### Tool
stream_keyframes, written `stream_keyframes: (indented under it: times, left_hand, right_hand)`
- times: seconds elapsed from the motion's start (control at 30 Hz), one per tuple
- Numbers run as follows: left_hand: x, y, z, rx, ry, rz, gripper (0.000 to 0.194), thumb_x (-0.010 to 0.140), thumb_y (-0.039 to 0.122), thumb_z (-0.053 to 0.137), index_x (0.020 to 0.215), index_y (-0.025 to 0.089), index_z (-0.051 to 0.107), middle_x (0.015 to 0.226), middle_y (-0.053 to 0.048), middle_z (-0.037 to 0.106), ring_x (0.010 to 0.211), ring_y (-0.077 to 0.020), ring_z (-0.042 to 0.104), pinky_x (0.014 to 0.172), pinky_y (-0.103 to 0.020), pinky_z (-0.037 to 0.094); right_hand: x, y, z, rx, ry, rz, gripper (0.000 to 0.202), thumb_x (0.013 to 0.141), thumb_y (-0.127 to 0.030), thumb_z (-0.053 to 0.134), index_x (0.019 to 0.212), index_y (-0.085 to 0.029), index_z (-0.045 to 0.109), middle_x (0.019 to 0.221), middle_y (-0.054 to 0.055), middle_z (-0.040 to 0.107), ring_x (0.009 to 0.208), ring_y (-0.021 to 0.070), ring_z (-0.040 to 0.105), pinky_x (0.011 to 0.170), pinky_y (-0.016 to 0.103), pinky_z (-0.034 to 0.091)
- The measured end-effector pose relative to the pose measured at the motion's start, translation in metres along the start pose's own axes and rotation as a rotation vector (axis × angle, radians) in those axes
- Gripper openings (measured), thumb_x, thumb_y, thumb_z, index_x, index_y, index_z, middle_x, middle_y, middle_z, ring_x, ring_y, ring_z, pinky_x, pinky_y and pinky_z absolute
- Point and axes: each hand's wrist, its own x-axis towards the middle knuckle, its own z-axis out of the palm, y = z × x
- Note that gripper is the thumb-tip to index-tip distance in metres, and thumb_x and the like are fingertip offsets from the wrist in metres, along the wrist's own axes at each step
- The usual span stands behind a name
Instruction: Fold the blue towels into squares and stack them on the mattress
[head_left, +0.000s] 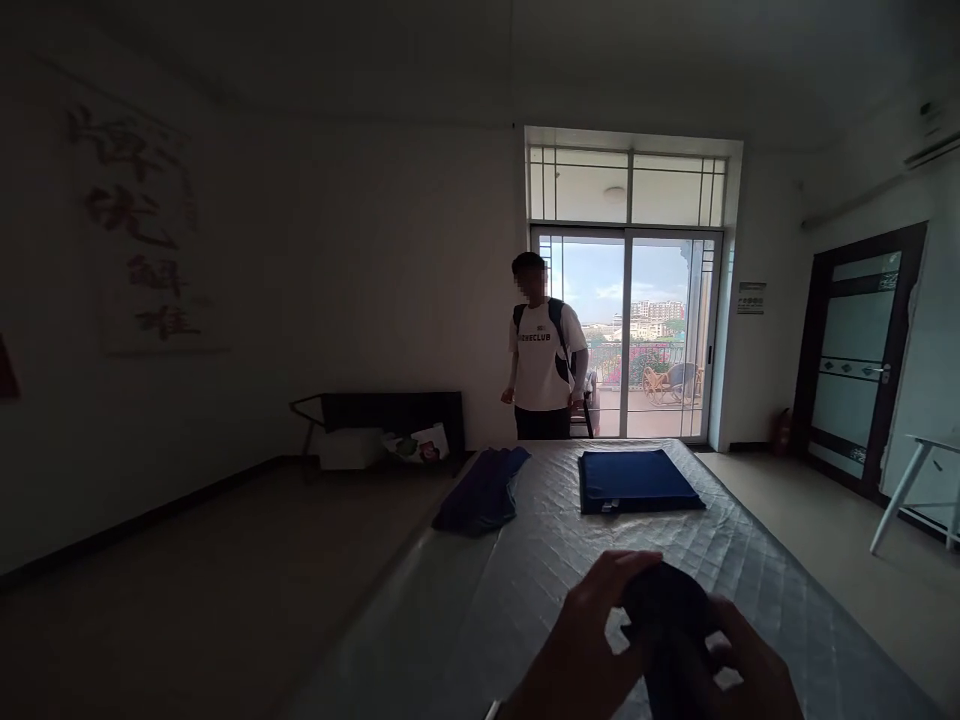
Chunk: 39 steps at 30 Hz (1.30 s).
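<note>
In the head view, a dark object with a rounded top [667, 600] is held up at the lower right, too dark to name. My left hand [589, 630] curls around its left side, fingers over the top and thumb below. From the other side my right hand [754, 660] grips it with bent fingers. Beyond my hands lies a large mattress with a shiny quilted cover [555, 570]. A flat, folded dark blue cloth [637, 478] rests near its far end. Left of that is a crumpled dark blue cloth [484, 490] at the mattress edge.
Past the far end stands a person [546, 355] in a white T-shirt, before a glass sliding door [626, 335]. A low dark bench [390, 410] with a white box [350, 448] is by the back wall. On the right are a door [859, 350] and white table [904, 490].
</note>
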Motion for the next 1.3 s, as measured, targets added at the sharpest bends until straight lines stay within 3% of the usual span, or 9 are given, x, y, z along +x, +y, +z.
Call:
stream_keyframes:
  times: [0.1, 0.2, 0.37, 0.6, 0.77, 0.9, 1.0, 1.1, 1.3]
  left_hand:
    - [-0.014, 0.009, 0.015, -0.218, 0.089, -0.162, 0.052, 0.079, 0.018, 0.069, 0.128, 0.03, 0.061, 0.131, -0.007, 0.063, 0.117, -0.0234, 0.061, 0.091, -0.033, 0.057]
    - [-0.018, 0.014, 0.033, -0.381, 0.165, -0.286, 0.043, 0.077, 0.031, 0.074, 0.119, 0.024, 0.067, 0.12, -0.009, 0.07, 0.113, -0.0268, 0.065, 0.09, -0.036, 0.057]
    - [-0.016, 0.011, 0.057, -0.384, 0.22, -0.286, 0.038, 0.077, 0.048, 0.073, 0.103, 0.021, 0.075, 0.106, -0.008, 0.076, 0.102, -0.0279, 0.069, 0.089, -0.038, 0.056]
    - [-0.031, -0.032, 0.08, -0.591, 0.083, -0.317, 0.058, 0.083, 0.062, 0.064, 0.13, 0.028, 0.064, 0.135, -0.008, 0.064, 0.128, -0.0317, 0.056, 0.112, -0.047, 0.042]
    - [-0.041, -0.025, 0.086, -0.637, 0.107, -0.339, 0.064, 0.083, 0.056, 0.069, 0.14, 0.031, 0.054, 0.144, -0.008, 0.056, 0.135, -0.0309, 0.05, 0.114, -0.045, 0.039]
    - [-0.04, -0.013, 0.081, -0.645, 0.157, -0.329, 0.06, 0.082, 0.055, 0.07, 0.134, 0.028, 0.058, 0.13, -0.009, 0.066, 0.121, -0.0289, 0.061, 0.103, -0.04, 0.049]
    - [-0.033, -0.009, 0.069, -0.588, 0.339, -0.383, 0.056, 0.079, 0.06, 0.07, 0.121, 0.024, 0.066, 0.112, -0.009, 0.072, 0.106, -0.0279, 0.067, 0.092, -0.038, 0.054]
    - [-0.025, -0.001, 0.05, -0.495, 0.505, -0.407, 0.058, 0.072, 0.067, 0.071, 0.108, 0.021, 0.07, 0.108, -0.009, 0.073, 0.107, -0.0291, 0.066, 0.091, -0.038, 0.053]
    - [-0.025, 0.015, 0.006, -0.175, 0.46, -0.421, 0.057, 0.077, 0.068, 0.061, 0.106, 0.021, 0.072, 0.109, -0.009, 0.074, 0.103, -0.0294, 0.068, 0.088, -0.04, 0.054]
  right_hand:
    - [-0.024, -0.01, -0.009, 0.056, 0.113, 0.105, 0.043, 0.079, -0.068, 0.063, 0.092, -0.027, 0.064, 0.083, 0.001, 0.073, 0.056, 0.0146, 0.065, 0.043, 0.022, 0.053]
    - [-0.034, -0.018, -0.017, 0.102, 0.113, 0.105, 0.047, 0.075, -0.07, 0.065, 0.083, -0.025, 0.061, 0.076, -0.001, 0.07, 0.053, 0.0132, 0.061, 0.047, 0.024, 0.052]
    - [-0.033, -0.025, -0.024, 0.155, 0.115, 0.128, 0.04, 0.074, -0.063, 0.071, 0.079, -0.025, 0.059, 0.071, -0.003, 0.065, 0.052, 0.0121, 0.055, 0.049, 0.025, 0.051]
    - [-0.025, -0.01, -0.026, 0.213, -0.043, 0.145, 0.041, 0.077, -0.062, 0.068, 0.071, -0.023, 0.056, 0.068, -0.001, 0.063, 0.059, 0.0139, 0.055, 0.052, 0.024, 0.048]
    - [-0.026, -0.008, -0.024, 0.356, -0.139, 0.179, 0.041, 0.079, -0.062, 0.067, 0.075, -0.022, 0.058, 0.072, -0.002, 0.061, 0.062, 0.013, 0.054, 0.056, 0.024, 0.047]
    - [-0.028, -0.016, -0.027, 0.416, -0.199, 0.192, 0.044, 0.08, -0.066, 0.064, 0.078, -0.022, 0.06, 0.066, -0.003, 0.058, 0.06, 0.0128, 0.053, 0.053, 0.023, 0.045]
    - [-0.027, -0.019, -0.03, 0.412, -0.148, 0.2, 0.044, 0.08, -0.065, 0.065, 0.08, -0.021, 0.064, 0.069, -0.001, 0.061, 0.063, 0.0141, 0.055, 0.057, 0.025, 0.048]
    - [-0.025, -0.019, -0.033, 0.408, -0.045, 0.227, 0.047, 0.074, -0.068, 0.068, 0.079, -0.021, 0.065, 0.069, 0.0, 0.063, 0.059, 0.0141, 0.054, 0.053, 0.026, 0.047]
    - [-0.023, -0.027, -0.044, 0.359, 0.295, 0.258, 0.045, 0.068, -0.066, 0.072, 0.072, -0.022, 0.064, 0.067, -0.001, 0.063, 0.064, 0.0175, 0.057, 0.057, 0.027, 0.049]
